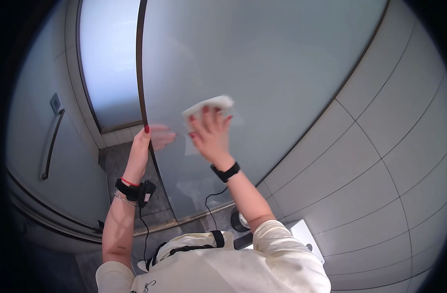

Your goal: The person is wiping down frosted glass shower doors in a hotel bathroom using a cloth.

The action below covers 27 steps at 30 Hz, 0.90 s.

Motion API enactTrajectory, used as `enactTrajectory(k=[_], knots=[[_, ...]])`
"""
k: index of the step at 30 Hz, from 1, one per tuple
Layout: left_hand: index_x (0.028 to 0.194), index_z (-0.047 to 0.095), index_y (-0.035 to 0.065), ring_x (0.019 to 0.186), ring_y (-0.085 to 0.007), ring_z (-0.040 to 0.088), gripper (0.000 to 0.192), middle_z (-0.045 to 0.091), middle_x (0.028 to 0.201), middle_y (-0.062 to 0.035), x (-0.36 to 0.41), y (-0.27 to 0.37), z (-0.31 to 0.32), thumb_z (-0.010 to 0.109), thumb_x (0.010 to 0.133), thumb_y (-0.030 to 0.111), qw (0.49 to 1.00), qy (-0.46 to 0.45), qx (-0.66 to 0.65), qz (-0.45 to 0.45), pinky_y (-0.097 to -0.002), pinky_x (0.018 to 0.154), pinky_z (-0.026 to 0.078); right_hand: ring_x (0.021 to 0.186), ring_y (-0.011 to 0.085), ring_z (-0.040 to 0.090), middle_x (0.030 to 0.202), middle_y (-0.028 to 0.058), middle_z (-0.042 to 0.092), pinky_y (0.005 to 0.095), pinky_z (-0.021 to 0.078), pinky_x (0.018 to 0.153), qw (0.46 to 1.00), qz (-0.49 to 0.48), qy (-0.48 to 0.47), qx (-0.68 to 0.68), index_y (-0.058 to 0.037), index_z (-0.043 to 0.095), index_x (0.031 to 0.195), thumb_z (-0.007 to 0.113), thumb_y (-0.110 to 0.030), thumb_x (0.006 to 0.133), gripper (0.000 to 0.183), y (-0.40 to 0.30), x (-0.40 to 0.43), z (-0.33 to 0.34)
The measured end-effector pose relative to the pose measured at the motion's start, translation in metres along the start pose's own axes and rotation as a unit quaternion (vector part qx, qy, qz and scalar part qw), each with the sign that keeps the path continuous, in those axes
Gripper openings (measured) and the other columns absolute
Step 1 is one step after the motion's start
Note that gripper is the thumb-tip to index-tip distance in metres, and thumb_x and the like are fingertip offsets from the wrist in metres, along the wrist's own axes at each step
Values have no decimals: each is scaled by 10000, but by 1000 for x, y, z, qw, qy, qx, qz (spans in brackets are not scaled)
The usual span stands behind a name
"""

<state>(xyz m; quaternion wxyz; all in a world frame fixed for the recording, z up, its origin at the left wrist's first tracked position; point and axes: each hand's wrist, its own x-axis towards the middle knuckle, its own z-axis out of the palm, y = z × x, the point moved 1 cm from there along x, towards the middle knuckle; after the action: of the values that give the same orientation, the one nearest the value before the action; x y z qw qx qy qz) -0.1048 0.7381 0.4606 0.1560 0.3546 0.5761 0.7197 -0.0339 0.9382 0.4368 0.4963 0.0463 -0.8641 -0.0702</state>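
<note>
My right hand (211, 137) is spread over a white cloth (210, 104) and presses it against a large frosted glass panel (260, 73); hand and cloth are slightly blurred. The cloth shows mostly above my fingertips. To the left, my left hand (144, 141) grips the dark-edged side of the same panel, thumb on the near face. Its fingers lie behind the glass and show dimly through it. Both wrists wear black bands with cables; a black device sits on the left one.
A glass door (29, 121) with a metal handle (52, 146) stands at the left. Behind the panel's edge is a bright frosted window (108, 66). Tiled wall (373, 175) runs down the right. A dark round bin (239, 221) and a white object (307, 238) are low by my right arm.
</note>
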Motion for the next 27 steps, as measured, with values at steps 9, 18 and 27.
enactTrajectory(k=[9, 18, 27], knots=[[1112, 516, 29, 936, -209, 611, 632, 643, 982, -157, 3, 0, 5, 292, 902, 582, 1000, 4, 7, -6, -333, 842, 437, 1361, 357, -63, 1484, 159, -60, 512, -13, 1071, 933, 303, 195, 7, -105, 26, 1433, 330, -230, 921, 609, 198, 78, -90], [1105, 508, 19, 924, -185, 612, 542, 649, 962, -124, 1, -6, -1, 335, 930, 502, 1000, 10, -23, -11, -308, 811, 445, 1354, 375, -78, 1477, 168, -94, 544, 2, 1058, 936, 313, 159, -10, -122, -21, 1429, 234, -377, 947, 602, 214, 186, -143], [1091, 496, 18, 945, -194, 606, 558, 646, 969, -132, 7, -21, 3, 334, 921, 523, 1000, -13, -26, -2, -304, 826, 435, 1350, 402, -59, 1478, 174, -85, 599, 5, 1022, 981, 96, 166, -41, -140, 31, 1435, 289, -388, 943, 608, 149, 239, -156]])
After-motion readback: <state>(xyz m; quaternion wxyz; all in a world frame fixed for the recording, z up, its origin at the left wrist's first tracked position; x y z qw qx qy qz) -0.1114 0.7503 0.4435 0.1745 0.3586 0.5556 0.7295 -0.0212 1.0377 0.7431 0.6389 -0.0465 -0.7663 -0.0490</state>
